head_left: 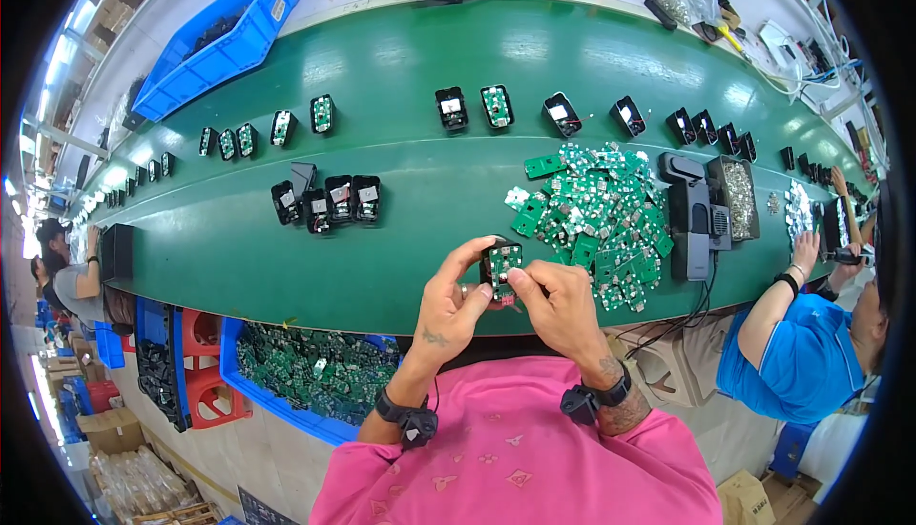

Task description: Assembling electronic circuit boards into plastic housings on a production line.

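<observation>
Near the table's front edge, my left hand (448,301) is closed round a small black plastic case, its thumb at the case's lower end. A green circuit board (504,258) lies in the top of that case, and a small red piece (508,301) shows at its lower end. My right hand (558,304) has its thumb on the board's right edge, with the fingers curled beside it. Just to the right is a heap of loose green circuit boards (611,239). Left of my hands stands a cluster of black cases with white parts inside (341,200).
A row of black cases, some with boards (496,105), runs along the green table (420,57). A grey-black device (689,224) stands beside a bin of small parts (735,196). Blue crates (224,52) are at far left and below the table edge. Co-workers (797,353) sit both sides.
</observation>
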Demonstrator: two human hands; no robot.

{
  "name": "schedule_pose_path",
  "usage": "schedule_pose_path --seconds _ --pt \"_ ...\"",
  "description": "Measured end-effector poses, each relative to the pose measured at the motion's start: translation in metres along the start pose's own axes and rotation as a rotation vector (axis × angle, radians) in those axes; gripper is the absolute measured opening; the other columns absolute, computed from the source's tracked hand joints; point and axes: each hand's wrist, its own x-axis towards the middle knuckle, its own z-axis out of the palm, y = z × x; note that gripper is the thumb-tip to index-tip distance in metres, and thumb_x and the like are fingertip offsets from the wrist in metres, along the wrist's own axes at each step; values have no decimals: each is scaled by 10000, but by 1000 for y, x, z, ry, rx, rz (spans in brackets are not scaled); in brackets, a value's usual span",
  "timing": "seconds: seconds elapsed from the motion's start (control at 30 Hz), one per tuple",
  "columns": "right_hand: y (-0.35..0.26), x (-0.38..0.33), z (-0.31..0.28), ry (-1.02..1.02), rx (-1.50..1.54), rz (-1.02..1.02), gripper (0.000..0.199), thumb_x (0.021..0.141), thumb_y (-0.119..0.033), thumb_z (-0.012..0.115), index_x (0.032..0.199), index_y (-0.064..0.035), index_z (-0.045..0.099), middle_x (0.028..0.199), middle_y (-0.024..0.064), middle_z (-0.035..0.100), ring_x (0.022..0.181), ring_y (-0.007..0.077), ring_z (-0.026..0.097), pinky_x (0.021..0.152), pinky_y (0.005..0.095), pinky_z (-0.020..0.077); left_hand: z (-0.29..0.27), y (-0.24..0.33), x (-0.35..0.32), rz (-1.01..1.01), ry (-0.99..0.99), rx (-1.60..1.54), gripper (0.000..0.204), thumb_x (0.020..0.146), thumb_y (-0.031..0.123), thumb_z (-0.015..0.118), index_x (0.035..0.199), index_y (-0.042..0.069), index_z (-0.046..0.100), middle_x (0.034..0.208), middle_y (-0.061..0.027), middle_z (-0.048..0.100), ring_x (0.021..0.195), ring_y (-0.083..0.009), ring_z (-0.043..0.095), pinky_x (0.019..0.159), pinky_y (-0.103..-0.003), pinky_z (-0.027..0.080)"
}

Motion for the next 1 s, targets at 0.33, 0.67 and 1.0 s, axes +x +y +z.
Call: schedule_pose_path --seconds 0.33,0.67,1.0 --pt "1 3 8 44 38 123 183 948 -119 608 1096 -10 618 707 99 629 551 178 569 531 333 449 7 -12 2 -137 85 -14 306 1022 127 513 1301 11 462 1129 -152 630 662 -156 682 507 -233 560" --pt "14 15 35 4 309 9 340 987 -113 533 1321 -55 537 845 153 671 749 221 694 665 339 530 1 -30 12 192 239 273 226 1005 93 536 1215 9 544 978 -137 687 664 -123 666 500 -245 553" --pt "6 22 -26 190 -28 -23 306 941 -114 628 1213 27 629 831 53 654 685 82 574 628 246 466 -64 -27 189 -37 504 168 309 987 85 460 1293 51 440 907 -152 612 543 -246 672 447 -351 533"
